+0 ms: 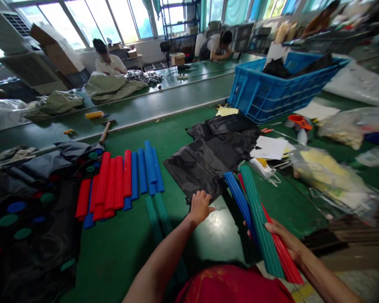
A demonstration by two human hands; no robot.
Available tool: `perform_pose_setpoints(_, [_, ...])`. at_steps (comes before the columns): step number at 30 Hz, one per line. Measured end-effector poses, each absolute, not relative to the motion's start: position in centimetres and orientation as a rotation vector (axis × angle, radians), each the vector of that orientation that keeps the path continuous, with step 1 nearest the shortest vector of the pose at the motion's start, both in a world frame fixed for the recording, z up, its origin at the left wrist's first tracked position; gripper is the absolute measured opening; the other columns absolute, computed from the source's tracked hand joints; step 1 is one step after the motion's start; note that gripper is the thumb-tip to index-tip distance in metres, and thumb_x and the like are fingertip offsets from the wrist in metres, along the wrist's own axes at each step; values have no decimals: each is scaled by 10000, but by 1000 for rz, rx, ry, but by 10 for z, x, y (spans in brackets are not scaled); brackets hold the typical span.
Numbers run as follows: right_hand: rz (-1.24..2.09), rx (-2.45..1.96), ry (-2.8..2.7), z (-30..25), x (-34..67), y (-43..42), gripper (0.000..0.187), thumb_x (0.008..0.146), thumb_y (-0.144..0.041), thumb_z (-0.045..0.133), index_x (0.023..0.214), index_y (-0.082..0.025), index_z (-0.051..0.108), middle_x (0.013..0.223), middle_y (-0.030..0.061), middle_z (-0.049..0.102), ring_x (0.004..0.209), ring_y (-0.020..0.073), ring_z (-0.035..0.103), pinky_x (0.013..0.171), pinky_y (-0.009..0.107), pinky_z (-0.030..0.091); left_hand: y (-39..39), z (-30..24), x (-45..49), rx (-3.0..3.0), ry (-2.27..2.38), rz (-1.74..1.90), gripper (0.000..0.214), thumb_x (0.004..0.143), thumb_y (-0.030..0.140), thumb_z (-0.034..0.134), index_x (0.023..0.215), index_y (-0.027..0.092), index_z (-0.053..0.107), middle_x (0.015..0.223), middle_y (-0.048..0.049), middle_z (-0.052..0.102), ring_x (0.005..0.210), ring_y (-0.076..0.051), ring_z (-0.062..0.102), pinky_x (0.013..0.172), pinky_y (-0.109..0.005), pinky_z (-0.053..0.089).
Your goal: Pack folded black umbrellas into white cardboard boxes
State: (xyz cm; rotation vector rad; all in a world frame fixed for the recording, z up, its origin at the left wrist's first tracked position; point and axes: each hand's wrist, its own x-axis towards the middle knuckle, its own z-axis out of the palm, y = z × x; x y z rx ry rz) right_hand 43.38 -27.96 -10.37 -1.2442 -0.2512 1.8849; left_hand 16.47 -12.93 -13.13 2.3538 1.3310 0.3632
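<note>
One blue crate [273, 94], far right, holds black material [276, 68]; hammer [105, 132] far left. Your right hand [289, 240] grips ribbed tubes [260, 219]; left hand [201, 207] on black pouch [192, 170], grip unclear.

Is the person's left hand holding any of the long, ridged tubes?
No: the left hand is on the crinkled black bag, while the right hand holds the ridged blue, green and red tubes.

The green table [110, 256] is occupied by red tubes [115, 181], blue tubes [150, 164], green tubes [162, 214], black bags [208, 155] and a blue crate [271, 94].
</note>
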Motion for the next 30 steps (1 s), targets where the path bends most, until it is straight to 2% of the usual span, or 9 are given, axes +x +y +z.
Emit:
perform_pose_setpoints(4, [1933,-1207,-278,-110,438,-304,548,669,-412,767,1143,-191,605,1130,144,691,924,300,691,797,428,552,-126,-150,154,2243,1393,320,219,772,354,722,951,230,706,945,-56,628,946,-210,567,861,-348,437])
perform_pose_setpoints(9, [1985,-1177,-342,-109,425,-311,620,639,-399,783,1181,-190,570,1025,119,718,856,300,704,691,395,562,-116,-150,150,2120,1419,325,153,844,269,629,955,259,734,912,-29,690,892,-169,622,845,-303,471])
perform_pose_setpoints(13, [2071,-1096,-422,-101,408,-298,733,603,-368,804,1258,-186,528,998,109,717,822,281,706,670,358,555,-112,-137,149,2001,1497,404,243,859,135,546,1013,220,714,1010,-30,721,914,-146,654,880,-283,484])
perform_pose_setpoints(19, [2166,-1009,-549,-82,380,-279,868,580,-327,812,1361,-198,456,1035,92,708,762,219,692,658,302,545,-100,-99,130,1907,1570,537,209,850,148,572,998,195,711,968,-39,731,876,-146,660,844,-286,495])
perform_pose_setpoints(25, [2173,-978,-732,-65,368,-272,913,575,-339,811,1394,-175,444,1154,109,666,915,267,664,772,349,527,-87,-76,105,1937,1523,557,179,803,155,632,934,206,742,909,-34,725,853,-145,643,846,-282,477])
perform_pose_setpoints(30, [2166,-938,-847,-54,356,-263,973,520,-299,840,1401,-186,442,1247,96,621,1140,319,566,955,409,448,-85,-75,103,1948,1355,487,225,760,75,610,841,222,760,787,17,722,728,-109,639,708,-208,481])
